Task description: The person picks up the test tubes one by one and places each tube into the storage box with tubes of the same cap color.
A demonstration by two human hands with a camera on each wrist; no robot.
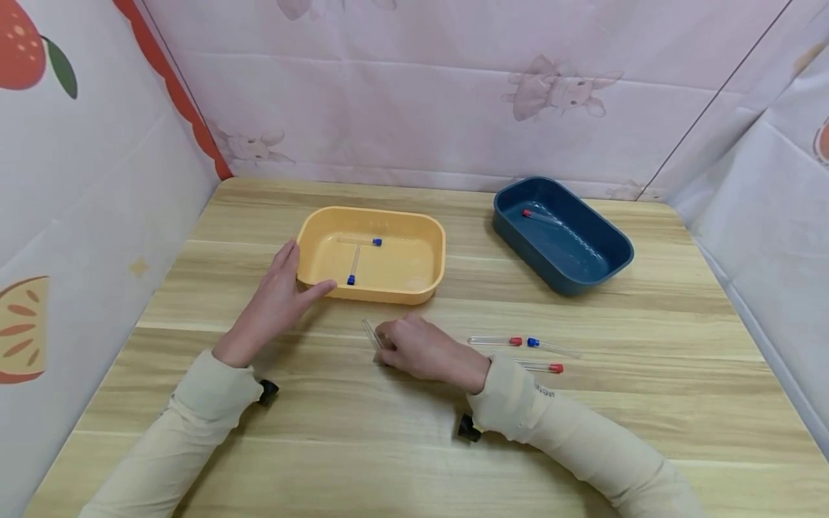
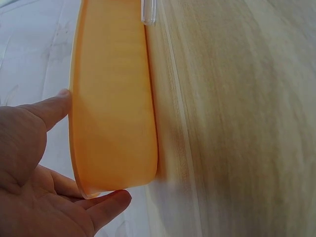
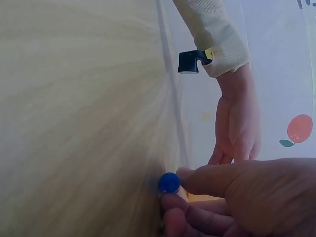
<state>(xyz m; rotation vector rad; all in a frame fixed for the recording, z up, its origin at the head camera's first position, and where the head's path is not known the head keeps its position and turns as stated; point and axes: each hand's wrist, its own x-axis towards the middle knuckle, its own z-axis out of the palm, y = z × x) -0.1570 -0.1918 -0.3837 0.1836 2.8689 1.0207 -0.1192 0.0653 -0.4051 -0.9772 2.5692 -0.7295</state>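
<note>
My left hand [image 1: 275, 291] is at the near left corner of a yellow plastic bin [image 1: 437, 262]. Its thumb touches the front rim, and the extended fingers lie along the left side. Just in front of the bin, my right hand [image 1: 421, 347] pinches a clear test tube [image 1: 370, 332] between thumb and fingers. The tube's blue cap [image 3: 170, 182] shows at the fingertips in the right wrist view. Inside the yellow bin lie two blue-capped test tubes [image 1: 355, 265]. In the left wrist view a clear tube's rounded end [image 2: 148, 15] hangs beside the bin's wall.
Right of my right hand lie two red-capped tubes [image 1: 495, 341] and a blue-capped tube [image 1: 555, 348] on the wooden table [image 1: 363, 460]. A dark blue bin [image 1: 553, 266] stands at the back right, with one red-capped tube [image 1: 541, 217] in it. Printed cloth walls surround the table.
</note>
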